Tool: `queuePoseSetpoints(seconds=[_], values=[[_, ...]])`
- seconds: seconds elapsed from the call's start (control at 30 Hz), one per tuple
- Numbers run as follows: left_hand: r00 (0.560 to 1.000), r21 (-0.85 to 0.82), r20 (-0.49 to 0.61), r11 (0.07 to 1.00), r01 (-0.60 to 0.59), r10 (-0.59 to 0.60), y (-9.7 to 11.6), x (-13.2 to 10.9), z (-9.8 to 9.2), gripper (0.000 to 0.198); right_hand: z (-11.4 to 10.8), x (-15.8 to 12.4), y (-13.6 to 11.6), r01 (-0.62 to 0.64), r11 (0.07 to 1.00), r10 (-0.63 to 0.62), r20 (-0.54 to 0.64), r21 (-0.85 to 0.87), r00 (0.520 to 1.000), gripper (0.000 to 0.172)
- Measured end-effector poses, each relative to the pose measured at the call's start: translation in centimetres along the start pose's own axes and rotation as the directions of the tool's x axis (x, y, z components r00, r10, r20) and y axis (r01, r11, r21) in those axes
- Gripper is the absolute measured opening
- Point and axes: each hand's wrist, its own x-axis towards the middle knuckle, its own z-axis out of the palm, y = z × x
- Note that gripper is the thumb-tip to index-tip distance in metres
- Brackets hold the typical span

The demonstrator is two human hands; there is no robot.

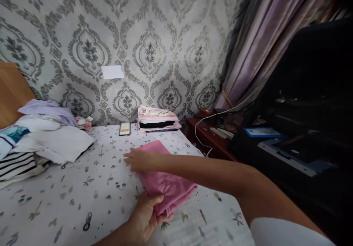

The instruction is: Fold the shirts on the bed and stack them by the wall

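Note:
A pink folded garment [173, 187] lies on the patterned white bedsheet [110, 209]; its exact kind does not show. My left hand [145, 213] grips its near left corner, thumb on top and fingers underneath. Stretched across the cloth from the right, my right arm ends in my right hand [138, 160], whose fingers are extended over the garment's left edge and hold nothing. Part of the cloth is hidden beneath my right forearm.
A stack of folded clothes [157, 119] stands against the wall, with a small framed card [125, 128] beside it. Rumpled clothes [49, 132] heap at the left. To the right are a reddish-brown table [220, 141], a white cable [196, 128] and a dark chair-like shape [311, 91].

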Motion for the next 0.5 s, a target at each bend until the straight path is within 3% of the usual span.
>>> queuePoseSetpoints(seconds=[0.07,0.13,0.23,0.33,0.4,0.5], values=[[0.999,0.063,-0.037,0.998,0.013,-0.011,1.1,-0.3,-1.0,0.022,-0.3,0.1,1.4,-0.082,0.995,0.088,0.115,-0.053,0.989,0.026],[1.0,0.129,-0.027,0.992,0.0,0.004,2.9,-0.7,-2.5,0.018,-0.8,-1.1,3.1,-0.143,0.987,0.151,0.139,-0.071,0.979,0.032],[0.994,0.215,0.033,0.971,-0.107,0.102,6.8,-1.3,-5.0,0.02,-2.1,-4.7,5.9,-0.205,0.979,0.205,0.01,-0.01,0.979,0.031],[0.967,0.3,0.08,0.92,-0.254,0.241,11.7,-1.6,-6.5,0.021,-3.3,-9.3,8.5,-0.309,0.917,0.35,-0.135,0.252,0.927,0.022],[0.947,0.328,0.12,0.888,-0.322,0.299,14.8,-1.2,-6.6,0.02,-3.5,-12.2,9.8,-0.385,0.761,0.499,-0.092,0.523,0.862,0.014],[0.932,0.298,0.171,0.885,-0.359,0.32,18.0,1.1,-6.0,0.013,-2.0,-15.3,10.6,-0.367,0.313,0.619,0.105,0.876,0.778,0.017]])
